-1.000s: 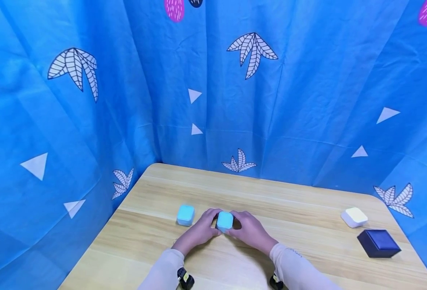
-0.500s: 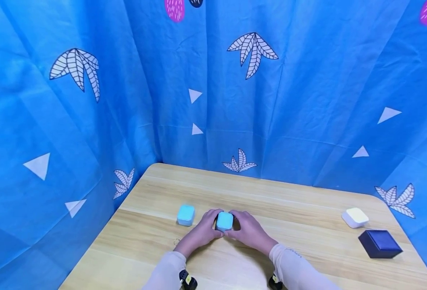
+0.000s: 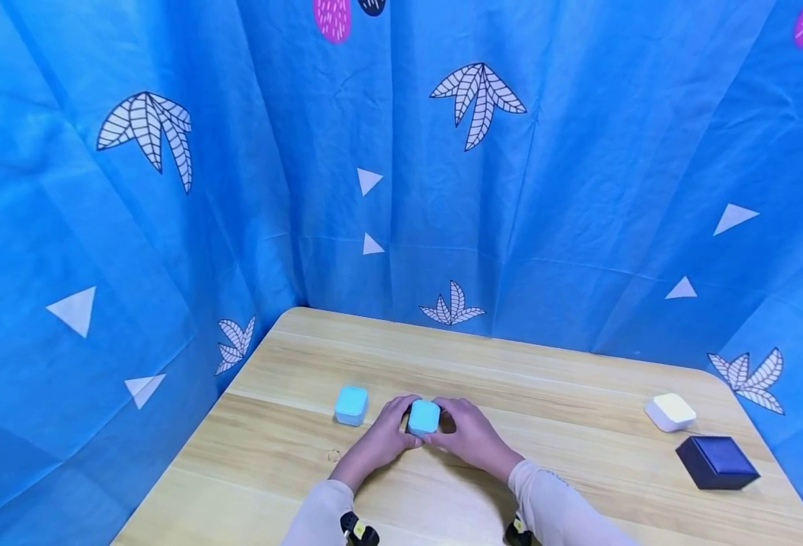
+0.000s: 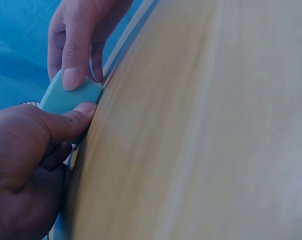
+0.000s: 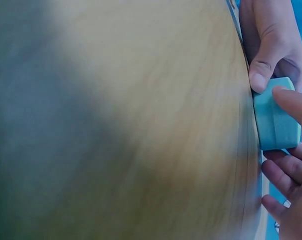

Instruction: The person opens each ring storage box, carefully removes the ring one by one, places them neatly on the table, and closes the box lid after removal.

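Observation:
A small teal box (image 3: 424,417) with rounded corners rests on the table between my two hands. My left hand (image 3: 383,440) grips it from the left side, and my right hand (image 3: 472,436) holds the opposite side. In the left wrist view both thumbs press on the near face of the teal box (image 4: 58,100), close to each other. A seam line runs across the teal box (image 5: 279,117) in the right wrist view, and it looks closed. Fingers behind it are partly hidden. Just left of my left hand stands a second box (image 3: 351,405) of similar teal colour.
Far to the right on the wooden table (image 3: 551,402) sit a white box (image 3: 670,412) with a cream top and a dark navy box (image 3: 718,462). A blue patterned curtain (image 3: 346,152) hangs behind the table and along its left side.
My left thumb has slid slightly right along the teal box, closer to my right thumb. The head view has shifted a little; both hands stay on the box.

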Motion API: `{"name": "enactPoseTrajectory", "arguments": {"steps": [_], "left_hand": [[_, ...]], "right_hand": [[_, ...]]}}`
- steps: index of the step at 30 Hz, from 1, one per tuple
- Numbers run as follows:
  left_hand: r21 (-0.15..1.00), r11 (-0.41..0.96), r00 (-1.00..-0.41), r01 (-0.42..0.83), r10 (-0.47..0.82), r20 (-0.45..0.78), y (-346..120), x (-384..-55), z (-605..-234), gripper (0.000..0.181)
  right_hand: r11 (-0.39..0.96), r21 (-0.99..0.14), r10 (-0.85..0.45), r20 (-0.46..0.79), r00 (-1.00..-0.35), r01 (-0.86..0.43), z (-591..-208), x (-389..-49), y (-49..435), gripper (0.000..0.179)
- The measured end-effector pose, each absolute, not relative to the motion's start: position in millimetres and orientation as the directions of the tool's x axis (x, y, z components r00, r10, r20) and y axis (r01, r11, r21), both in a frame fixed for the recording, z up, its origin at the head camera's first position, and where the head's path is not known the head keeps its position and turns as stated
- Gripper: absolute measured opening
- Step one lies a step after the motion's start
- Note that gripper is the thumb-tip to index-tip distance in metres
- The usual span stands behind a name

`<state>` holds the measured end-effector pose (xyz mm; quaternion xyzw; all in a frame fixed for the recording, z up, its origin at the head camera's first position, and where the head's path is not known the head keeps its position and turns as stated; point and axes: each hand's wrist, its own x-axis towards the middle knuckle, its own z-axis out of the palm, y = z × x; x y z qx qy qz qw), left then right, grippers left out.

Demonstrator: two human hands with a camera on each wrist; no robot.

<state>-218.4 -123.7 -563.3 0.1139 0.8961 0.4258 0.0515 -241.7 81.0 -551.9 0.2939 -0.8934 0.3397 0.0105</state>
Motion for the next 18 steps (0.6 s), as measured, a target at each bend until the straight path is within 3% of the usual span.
{"name": "enactPoseTrajectory", "arguments": {"steps": [18], "left_hand": [[0.753,0.628,-0.966,0.197,0.257,0.038,-123.4,-217.7,-562.8,0.074]], "right_hand": [[0.529,-0.656,-0.517,0.254,-0.817,-0.538,-552.5,-249.3,83.9,0.050]]}}
